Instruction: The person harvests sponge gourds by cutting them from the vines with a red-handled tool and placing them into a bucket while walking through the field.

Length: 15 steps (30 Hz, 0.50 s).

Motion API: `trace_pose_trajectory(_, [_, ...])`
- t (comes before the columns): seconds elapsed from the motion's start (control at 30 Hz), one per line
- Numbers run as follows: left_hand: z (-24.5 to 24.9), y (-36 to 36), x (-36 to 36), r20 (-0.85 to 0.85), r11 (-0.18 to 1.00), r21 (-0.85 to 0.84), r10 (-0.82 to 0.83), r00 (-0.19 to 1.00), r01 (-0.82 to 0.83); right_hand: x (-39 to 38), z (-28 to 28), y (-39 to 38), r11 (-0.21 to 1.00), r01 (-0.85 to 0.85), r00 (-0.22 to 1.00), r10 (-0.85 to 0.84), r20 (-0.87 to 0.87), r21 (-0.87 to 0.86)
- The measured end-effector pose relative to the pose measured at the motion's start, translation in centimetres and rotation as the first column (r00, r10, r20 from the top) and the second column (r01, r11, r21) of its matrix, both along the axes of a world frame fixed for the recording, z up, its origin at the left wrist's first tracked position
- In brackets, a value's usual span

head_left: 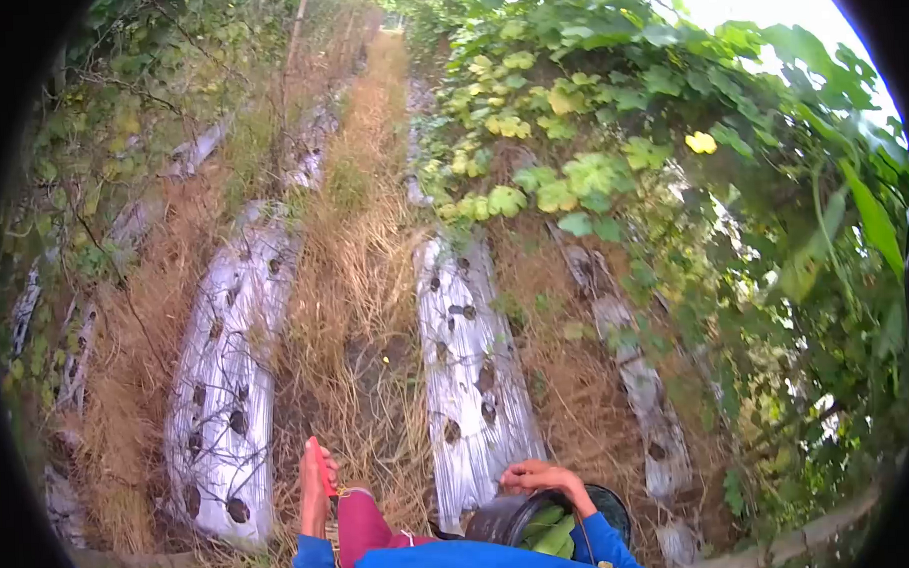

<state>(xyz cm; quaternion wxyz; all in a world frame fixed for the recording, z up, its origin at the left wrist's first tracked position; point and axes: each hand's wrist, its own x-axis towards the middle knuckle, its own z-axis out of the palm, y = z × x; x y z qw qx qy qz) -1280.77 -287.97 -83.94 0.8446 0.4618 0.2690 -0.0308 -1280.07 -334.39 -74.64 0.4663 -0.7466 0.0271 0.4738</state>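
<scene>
My left hand, at the lower middle, is closed around a slim tool with a red handle; its working end does not show clearly. Beside my body on the right hangs a dark bucket holding several long green gourds. My right forearm crosses over the bucket, and my right hand has its fingers bent at the far rim, gripping it.
Strips of silvery plastic mulch with holes run forward, with dry straw between them. A leafy vine wall stands on the right, bearing a yellow flower and a long hanging gourd. Thin vines cover the left.
</scene>
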Motion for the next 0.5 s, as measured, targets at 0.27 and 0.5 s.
trace_pose_trajectory(0.27, [-4.2, 4.7, 14.6, -0.066, 0.997, 0.055, 0.058, 0.996, -0.055, 21.0, -4.0, 3.4, 0.987, -0.127, 0.989, 0.133, -0.059, 0.102])
trace_pose_trajectory(0.5, [-3.6, 9.1, 36.0, -0.112, 0.982, -0.041, 0.178, 0.978, -0.184, 39.5, -4.3, -0.8, 0.965, 0.239, 0.934, -0.260, 0.245, 0.112])
